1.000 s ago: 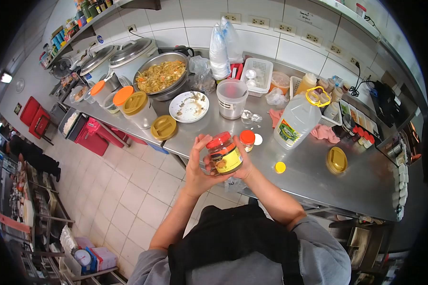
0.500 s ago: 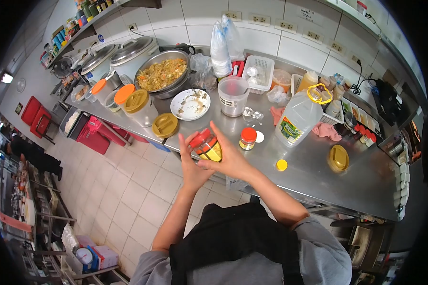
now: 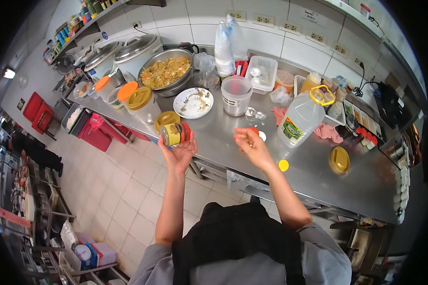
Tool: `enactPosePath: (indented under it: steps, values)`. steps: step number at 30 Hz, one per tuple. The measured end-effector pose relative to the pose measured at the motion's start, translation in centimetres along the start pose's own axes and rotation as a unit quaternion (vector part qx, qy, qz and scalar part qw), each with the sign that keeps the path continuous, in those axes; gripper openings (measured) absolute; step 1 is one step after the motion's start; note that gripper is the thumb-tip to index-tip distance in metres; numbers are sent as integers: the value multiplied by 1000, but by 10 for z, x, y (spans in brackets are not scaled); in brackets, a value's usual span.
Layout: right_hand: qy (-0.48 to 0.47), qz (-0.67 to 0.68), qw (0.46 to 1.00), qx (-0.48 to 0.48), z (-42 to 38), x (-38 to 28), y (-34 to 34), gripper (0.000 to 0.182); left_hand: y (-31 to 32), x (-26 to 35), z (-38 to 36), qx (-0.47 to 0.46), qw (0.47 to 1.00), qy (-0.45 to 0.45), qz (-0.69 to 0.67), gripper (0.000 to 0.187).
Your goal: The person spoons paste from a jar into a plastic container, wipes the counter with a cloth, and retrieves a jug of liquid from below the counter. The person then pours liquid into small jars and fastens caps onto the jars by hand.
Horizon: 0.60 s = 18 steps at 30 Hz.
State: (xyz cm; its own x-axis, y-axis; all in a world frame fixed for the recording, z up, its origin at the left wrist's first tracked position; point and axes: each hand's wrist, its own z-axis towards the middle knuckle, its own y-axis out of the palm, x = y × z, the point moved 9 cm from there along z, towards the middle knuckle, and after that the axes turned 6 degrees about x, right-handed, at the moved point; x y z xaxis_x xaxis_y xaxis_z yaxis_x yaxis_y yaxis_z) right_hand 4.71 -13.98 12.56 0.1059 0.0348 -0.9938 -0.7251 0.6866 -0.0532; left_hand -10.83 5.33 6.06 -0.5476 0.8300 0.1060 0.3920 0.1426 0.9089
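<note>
A small glass jar with a yellow label and red lid (image 3: pixel 175 133) lies tilted on its side in my left hand (image 3: pixel 181 153), with the fingers round it and the lid toward the right. My right hand (image 3: pixel 254 149) is off that jar, fingers loosely bent and apart, with nothing visible in them. Just behind it a second red-lidded jar (image 3: pixel 254 129) stands on the counter, mostly hidden by the hand. A white disc (image 3: pixel 262 136) lies beside that jar. The yellow cap (image 3: pixel 283 165) sits right of my right wrist.
On the steel counter (image 3: pixel 361 190) stand a large clear jug (image 3: pixel 299 118), a plastic tub (image 3: pixel 236 97), a soiled white plate (image 3: pixel 193 103) and a bowl of noodles (image 3: pixel 166 71). Gold lids (image 3: pixel 339 160) and lidded containers (image 3: pixel 143 104) are also there. Someone in dark clothes (image 3: pixel 35 149) is far left.
My hands have parted. The jar has moved left in my left hand and turned onto its side, while my right hand has let go and moved right toward the other jar.
</note>
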Motion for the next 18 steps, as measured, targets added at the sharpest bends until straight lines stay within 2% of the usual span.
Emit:
enactPosePath:
  steps: [3,4,7,11,13,17,18]
  values:
    - [1,-27,999,-44,-2,6,5,39,25,-6,-19,-101,990,31,90,93]
    - [-2,-16,999,-47,0,8,8,40,36,-14,-30,-106,987,30,113,92]
    - [-34,-71,995,-61,-1,-5,23,50,35,-26,-20,-132,989,-59,36,93]
    - [-141,-106,980,-88,-10,-54,50,78,57,-55,-42,-253,961,-87,65,95]
    - [-171,-100,975,-105,-9,-67,61,92,50,-62,-38,-248,964,-76,64,93]
    - [-206,-47,970,-119,-5,-75,72,98,57,-83,-48,-226,969,-97,-9,94]
    - [-199,-32,971,-125,-3,-76,73,98,62,-88,-51,-268,956,-122,11,96]
